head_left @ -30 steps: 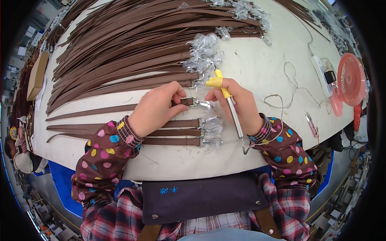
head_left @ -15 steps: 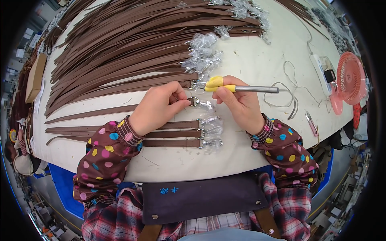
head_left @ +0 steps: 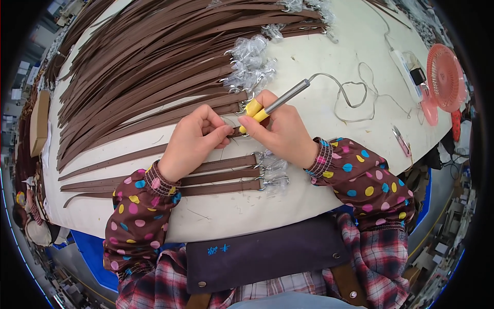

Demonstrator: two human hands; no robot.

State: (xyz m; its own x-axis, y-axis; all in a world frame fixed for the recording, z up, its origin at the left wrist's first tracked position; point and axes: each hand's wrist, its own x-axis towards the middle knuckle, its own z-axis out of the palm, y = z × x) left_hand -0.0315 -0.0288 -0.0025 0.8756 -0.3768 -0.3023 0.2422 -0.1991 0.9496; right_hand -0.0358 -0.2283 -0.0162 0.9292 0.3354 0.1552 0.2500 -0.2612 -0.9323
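My left hand (head_left: 190,141) pinches the buckle end of a narrow brown strap (head_left: 118,161) between thumb and fingers. Most of the strap trails off to the left across the table. Closed round a corded, pen-like tool with a silver barrel (head_left: 290,95) and a yellow front part, my right hand (head_left: 283,134) brings its tip down at the strap end. Yellow wrapping also shows at the right index finger. The fingers hide the exact contact and most of the metal ring. Just nearer to me lie several similar straps (head_left: 226,175), their metal hardware in clear plastic wrap (head_left: 275,172).
A large pile of brown straps (head_left: 154,62) covers the far left of the table. To the right are the tool's grey cord (head_left: 355,105), a white power strip (head_left: 406,77), a pink fan (head_left: 445,77) and small snips (head_left: 401,140). A cardboard box (head_left: 39,123) stands by the left edge.
My right hand has moved left and brought the tool's tip to the strap end beside my left fingers. The barrel now slants up to the right. My left hand keeps its pinch.
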